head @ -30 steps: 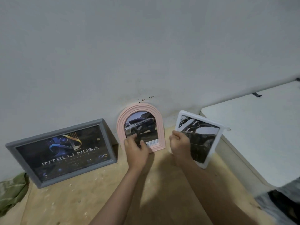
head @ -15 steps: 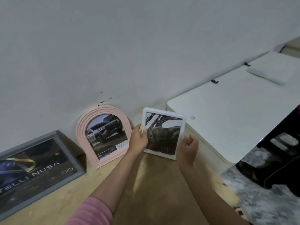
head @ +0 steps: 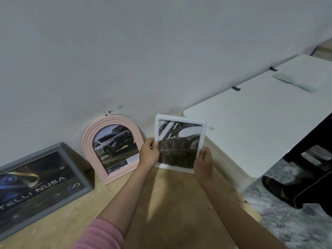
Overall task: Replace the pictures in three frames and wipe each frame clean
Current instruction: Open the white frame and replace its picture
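white frame [head: 180, 121] with a dark, streaked picture behind its front is held upright between both hands, above the wooden floor [head: 167, 203] and in front of the wall; whether its bottom edge touches the floor cannot be told. nearest the camera, a pink sleeve [head: 100, 236] is seen on the left forearm. the left hand [head: 149, 154] is closed on the frame's left edge, with the thumb laid over the front and the fingers curled behind. the right hand [head: 203, 161] is wrapped round the lower right corner, thumb lying up along the right border. to the left, a grey frame [head: 71, 159] with the letters "nusa" readable on its dark picture is leaned against the wall [head: 161, 51], partly cut off by the picture's edge. just beyond the left hand, a pink arched frame [head: 89, 141] holding a picture of a vehicle is propped on the floor against the wall. a low white table [head: 251, 123] is placed to the right, close beside the held frame, and a pale cloth [head: 294, 81] is seen lying on its far part
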{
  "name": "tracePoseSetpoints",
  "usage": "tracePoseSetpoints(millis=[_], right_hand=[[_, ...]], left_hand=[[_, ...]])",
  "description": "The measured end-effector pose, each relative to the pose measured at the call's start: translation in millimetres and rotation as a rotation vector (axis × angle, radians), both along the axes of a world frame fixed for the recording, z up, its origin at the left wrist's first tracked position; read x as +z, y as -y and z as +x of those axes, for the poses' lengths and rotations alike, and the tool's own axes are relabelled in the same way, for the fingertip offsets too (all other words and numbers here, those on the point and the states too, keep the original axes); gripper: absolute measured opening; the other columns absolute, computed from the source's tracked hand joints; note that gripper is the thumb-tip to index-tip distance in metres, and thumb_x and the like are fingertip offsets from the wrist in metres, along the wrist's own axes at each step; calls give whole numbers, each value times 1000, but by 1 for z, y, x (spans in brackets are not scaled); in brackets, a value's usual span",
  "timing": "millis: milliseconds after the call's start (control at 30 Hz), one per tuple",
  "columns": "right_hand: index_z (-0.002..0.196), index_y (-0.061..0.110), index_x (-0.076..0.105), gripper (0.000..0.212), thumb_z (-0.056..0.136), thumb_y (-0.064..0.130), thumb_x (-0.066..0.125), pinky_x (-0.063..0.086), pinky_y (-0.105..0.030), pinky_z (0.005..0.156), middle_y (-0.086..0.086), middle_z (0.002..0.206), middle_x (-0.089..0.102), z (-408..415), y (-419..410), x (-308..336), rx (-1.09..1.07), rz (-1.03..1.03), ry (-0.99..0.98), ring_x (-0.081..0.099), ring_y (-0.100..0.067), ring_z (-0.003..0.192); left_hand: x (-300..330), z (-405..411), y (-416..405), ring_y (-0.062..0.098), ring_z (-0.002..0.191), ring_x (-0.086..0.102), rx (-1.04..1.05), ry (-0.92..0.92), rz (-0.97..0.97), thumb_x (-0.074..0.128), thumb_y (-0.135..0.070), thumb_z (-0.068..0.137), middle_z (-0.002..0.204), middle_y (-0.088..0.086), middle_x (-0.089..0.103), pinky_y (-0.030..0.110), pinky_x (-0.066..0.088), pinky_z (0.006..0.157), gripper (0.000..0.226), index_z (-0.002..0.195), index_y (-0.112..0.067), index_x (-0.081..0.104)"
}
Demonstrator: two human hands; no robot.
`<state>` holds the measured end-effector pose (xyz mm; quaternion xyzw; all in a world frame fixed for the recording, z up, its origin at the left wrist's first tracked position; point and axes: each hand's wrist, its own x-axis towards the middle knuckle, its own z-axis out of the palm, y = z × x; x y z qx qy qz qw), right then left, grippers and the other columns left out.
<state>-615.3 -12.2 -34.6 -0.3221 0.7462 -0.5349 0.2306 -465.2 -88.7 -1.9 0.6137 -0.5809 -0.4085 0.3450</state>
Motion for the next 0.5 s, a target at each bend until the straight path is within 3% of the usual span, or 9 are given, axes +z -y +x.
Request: tracePoseSetpoints(millis=[133,233,400,500], right_hand=[[86,6,46,30,103,20,26,43,-35,56,-7,68,45,7,-11,18,-40,-96,-17,44,-18,61],[80,4,45,31,102,19,29,36,-25,56,-2,64,41,27,-27,31,-27,-156,-7,39,-15,58],[82,6,50,34,102,25,30,30,-31,59,-1,67,48,75,-57,47,123,-89,-2,45,-16,62],[80,8,52,37,102,28,31,33,-31,57,-4,67,50,105,-73,48,238,-30,-26,48,-23,63]], left_hand=[[20,16,-25,9,70,49,-38,-46,-45,46,-14,97,78,-3,55,21,38,61,15,98,-8,60],[28,43,-50,15,72,49,-18,-107,-15,46,-15,97,80,3,55,28,40,67,14,92,-8,58],[36,111,-107,25,77,55,22,-131,78,46,-23,98,82,9,57,44,50,78,18,87,-11,54],[38,160,-149,27,79,58,46,-255,180,49,-20,97,86,14,60,46,52,80,16,86,-10,55]])
